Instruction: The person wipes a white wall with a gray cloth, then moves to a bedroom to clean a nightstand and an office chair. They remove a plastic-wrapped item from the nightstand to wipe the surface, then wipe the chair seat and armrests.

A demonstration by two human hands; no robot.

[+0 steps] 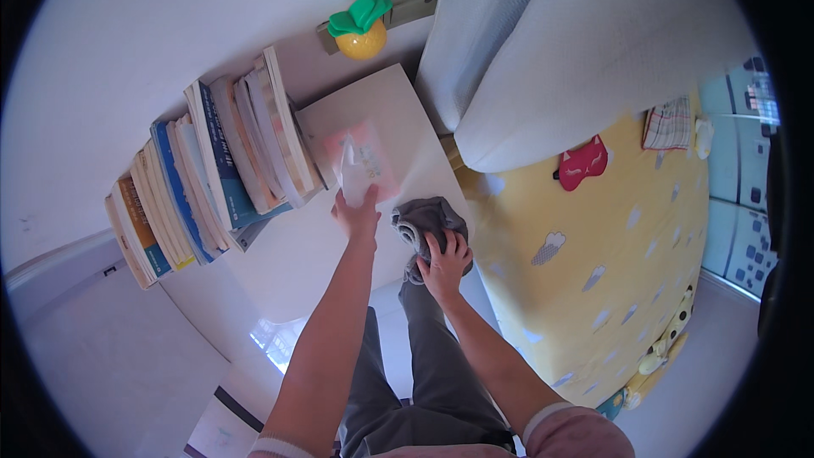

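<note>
On a white tabletop (pixel 394 95) lies a pink tissue pack (pixel 381 162) with a white tissue (pixel 348 168) sticking out of it. My left hand (pixel 359 213) is at the pack's near edge, fingers on the pack or its tissue; whether it grips either cannot be told. To the right, a crumpled grey cloth (pixel 426 210) rests near the table's right edge. My right hand (pixel 448 261) lies over this cloth with its fingers bent into it.
A row of upright books (pixel 222 152) stands left of the pack. Behind the table are a pineapple-shaped lamp (pixel 361 38) and a pale hanging fabric (pixel 572 63). A bed with a yellow sheet (pixel 572 292) adjoins on the right, bearing a red sleep mask (pixel 584 164) and a folded checked cloth (pixel 668 126).
</note>
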